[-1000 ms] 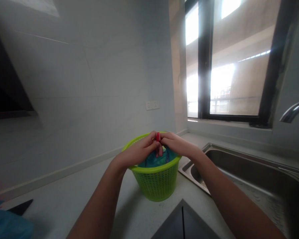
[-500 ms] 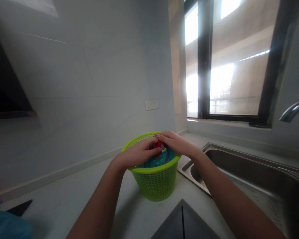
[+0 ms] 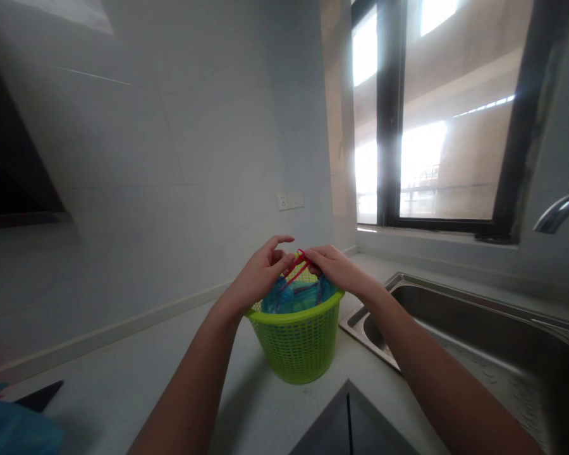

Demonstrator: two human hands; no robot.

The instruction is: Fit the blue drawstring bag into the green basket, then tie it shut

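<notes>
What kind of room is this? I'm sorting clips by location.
Most likely a home kitchen: a steel sink with a tap is set into a worktop under a window, with tiled walls. Both hands hold red strings over a green basket.

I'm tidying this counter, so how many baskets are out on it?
1: a green basket on the counter beside the sink, with a blue bag inside; both hands hold red strings above it. Others may sit out of view.

A steel sink [image 3: 478, 328] fills the lower right, a tap [image 3: 557, 212] above it. Window [image 3: 436, 114] upper right, wall socket [image 3: 289, 200] mid-frame, blue cloth [image 3: 14, 426] lower left.
</notes>
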